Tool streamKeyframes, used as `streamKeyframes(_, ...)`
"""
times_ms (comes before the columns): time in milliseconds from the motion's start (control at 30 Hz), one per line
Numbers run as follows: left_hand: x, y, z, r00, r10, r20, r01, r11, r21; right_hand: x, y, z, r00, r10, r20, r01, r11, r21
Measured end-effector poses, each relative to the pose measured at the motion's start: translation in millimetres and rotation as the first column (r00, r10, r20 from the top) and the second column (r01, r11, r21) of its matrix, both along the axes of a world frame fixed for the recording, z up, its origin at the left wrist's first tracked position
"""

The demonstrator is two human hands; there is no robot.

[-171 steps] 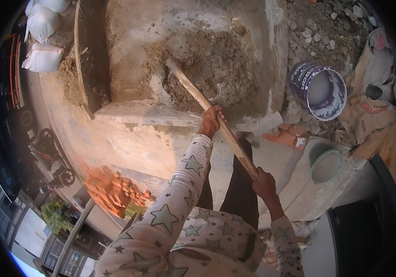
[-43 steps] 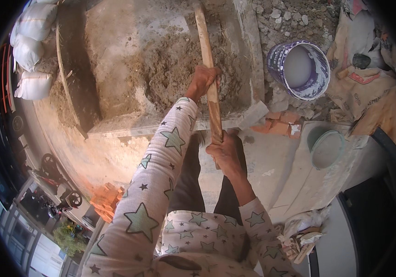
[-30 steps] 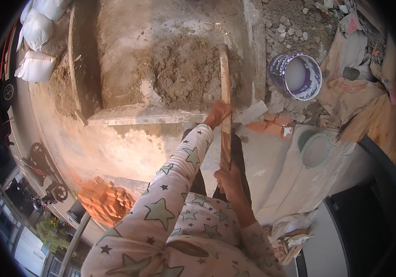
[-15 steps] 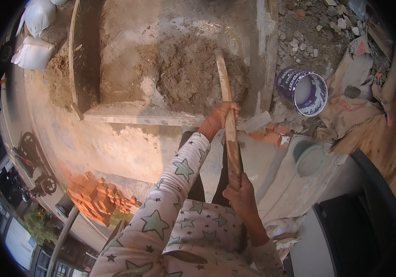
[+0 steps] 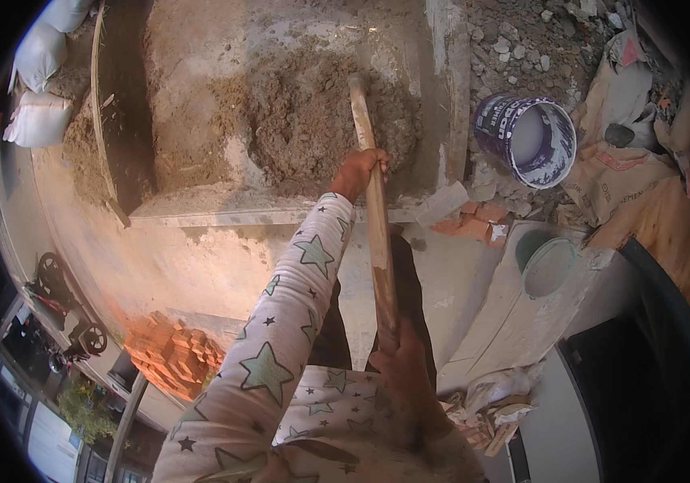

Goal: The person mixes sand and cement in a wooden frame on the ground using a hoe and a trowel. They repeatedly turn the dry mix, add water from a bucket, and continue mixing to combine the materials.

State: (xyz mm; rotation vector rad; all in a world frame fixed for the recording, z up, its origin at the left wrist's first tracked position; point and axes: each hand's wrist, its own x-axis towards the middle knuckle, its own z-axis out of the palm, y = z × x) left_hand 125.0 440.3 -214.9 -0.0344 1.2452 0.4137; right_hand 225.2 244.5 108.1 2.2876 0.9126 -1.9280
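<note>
A long wooden tool handle (image 5: 379,249) slants from my body to a heap of wet grey-brown mortar (image 5: 296,121). The tool's head is sunk in the mortar and cannot be seen. My left hand (image 5: 358,172) is closed around the upper shaft, above the front board (image 5: 232,217) of a shallow wooden mixing box. Closer to my waist, my right hand (image 5: 403,354) is wrapped around the handle's lower end. Its fingers are partly hidden.
Right of the box stand a purple-and-white bucket (image 5: 502,133) with greyish liquid and a pale green bucket (image 5: 550,267) on its side. Broken bricks (image 5: 473,222), rubble and paper sacks (image 5: 614,181) lie there. White sacks (image 5: 39,119) and an orange brick pile (image 5: 169,350) are at left.
My right hand has drawn back toward my body with the lower end of the handle. Both hands keep their grip. The whole view has shifted a little.
</note>
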Motion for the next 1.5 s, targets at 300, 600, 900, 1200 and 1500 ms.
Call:
streamKeyframes(300,11.8,-49.9,83.2,0.947,0.291,-0.139,-0.308,0.943,-0.126,119.4,-58.6,25.3,0.981,0.18,-0.077,-0.176,0.983,0.051)
streamKeyframes(600,51.1,-88.4,164.3,0.879,0.445,-0.17,-0.433,0.895,0.103,205.2,-154.3,-126.4,0.955,0.252,0.155,-0.28,0.938,0.204)
streamKeyframes(900,59.6,-93.5,95.3,0.876,0.451,-0.172,-0.454,0.891,0.027,216.2,-139.9,-118.8,0.955,0.258,0.149,-0.282,0.943,0.174)
streamKeyframes(1200,79.9,-81.4,35.5,0.871,0.378,-0.313,-0.391,0.92,0.022,223.3,-134.1,-132.7,0.966,0.223,0.134,-0.248,0.946,0.207)
streamKeyframes(1500,71.8,61.6,50.9,0.914,0.342,-0.22,-0.256,0.904,0.343,162.3,-33.9,-160.7,0.997,0.079,-0.028,-0.066,0.946,0.316)
